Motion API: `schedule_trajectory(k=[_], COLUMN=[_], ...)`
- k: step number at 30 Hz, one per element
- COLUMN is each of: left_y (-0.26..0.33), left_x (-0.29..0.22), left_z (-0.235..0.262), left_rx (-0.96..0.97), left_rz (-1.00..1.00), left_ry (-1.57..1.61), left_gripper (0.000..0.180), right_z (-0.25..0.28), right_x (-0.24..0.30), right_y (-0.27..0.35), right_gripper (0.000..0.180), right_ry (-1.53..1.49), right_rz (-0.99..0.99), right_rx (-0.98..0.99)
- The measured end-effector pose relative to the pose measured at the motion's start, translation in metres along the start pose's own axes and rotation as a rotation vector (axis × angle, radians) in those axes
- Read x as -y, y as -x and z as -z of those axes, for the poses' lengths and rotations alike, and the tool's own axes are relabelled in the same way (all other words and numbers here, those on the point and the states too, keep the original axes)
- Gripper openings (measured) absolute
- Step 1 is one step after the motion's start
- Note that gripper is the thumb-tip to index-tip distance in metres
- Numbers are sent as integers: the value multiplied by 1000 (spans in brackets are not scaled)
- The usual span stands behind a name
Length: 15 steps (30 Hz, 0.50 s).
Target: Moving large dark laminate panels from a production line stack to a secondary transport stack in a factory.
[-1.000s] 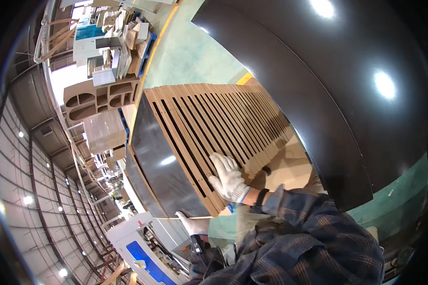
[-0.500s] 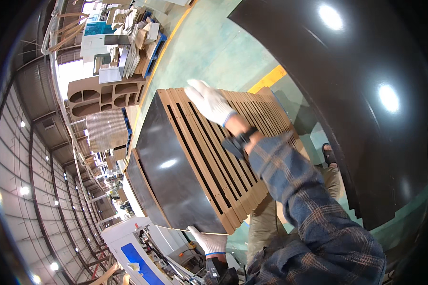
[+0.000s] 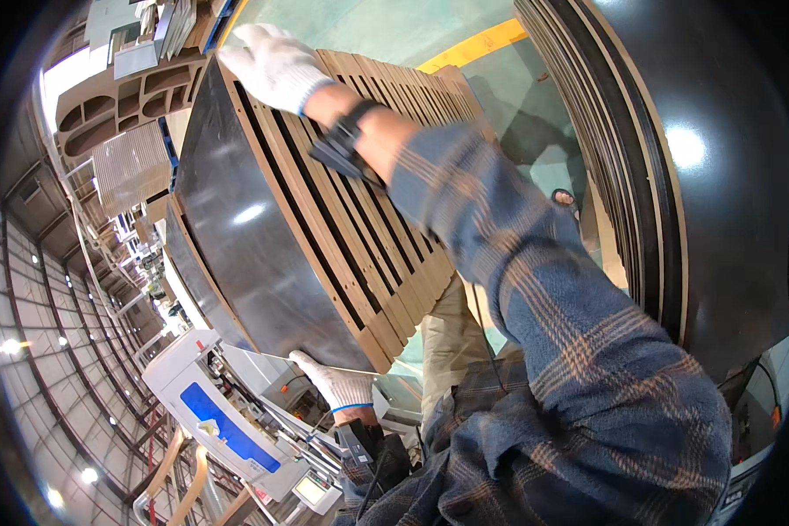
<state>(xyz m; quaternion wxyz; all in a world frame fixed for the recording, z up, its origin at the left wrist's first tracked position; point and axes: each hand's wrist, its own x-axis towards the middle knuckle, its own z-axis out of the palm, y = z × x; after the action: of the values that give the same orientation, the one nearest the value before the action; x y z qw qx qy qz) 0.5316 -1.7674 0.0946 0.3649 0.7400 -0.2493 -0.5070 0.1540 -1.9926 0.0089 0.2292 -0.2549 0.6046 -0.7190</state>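
Note:
A glossy dark panel (image 3: 263, 237) with a brown edge fronts a row of similar brown-edged panels (image 3: 351, 175), with dark gaps between several of them. My left hand (image 3: 337, 384), in a white knitted glove, grips the panel's near lower edge; its fingers are partly hidden there. My right arm stretches across the row. At the panel's far upper corner is my right hand (image 3: 276, 70), also in a white glove, its fingers stretched out. Whether it touches the corner I cannot tell. Each wrist carries a black strapped device.
A stack of large dark boards (image 3: 666, 193) rises at the right. Beyond the row stand a brown board with cut-outs (image 3: 123, 105) and a pile of pale sheets (image 3: 131, 171). A white machine with a blue panel (image 3: 223, 421) is at the lower left. A yellow line (image 3: 473, 48) crosses the green floor.
My right hand has moved from above the slotted edges to the front panel's far corner. My left hand stays at the near edge. The whole view has shifted.

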Motion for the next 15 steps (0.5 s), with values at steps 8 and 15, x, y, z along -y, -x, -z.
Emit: schedule_trajectory(k=[8, 15], left_y=[11, -6], left_x=[2, 2], left_z=[-2, 15], left_rx=[-21, 254], left_rz=[-1, 83], left_ry=[112, 30], left_gripper=[88, 99], right_z=[78, 84], right_x=[10, 96], right_y=[238, 331], right_gripper=[48, 69], right_ry=[-221, -169], right_rz=[159, 535], right_rx=[-50, 400])
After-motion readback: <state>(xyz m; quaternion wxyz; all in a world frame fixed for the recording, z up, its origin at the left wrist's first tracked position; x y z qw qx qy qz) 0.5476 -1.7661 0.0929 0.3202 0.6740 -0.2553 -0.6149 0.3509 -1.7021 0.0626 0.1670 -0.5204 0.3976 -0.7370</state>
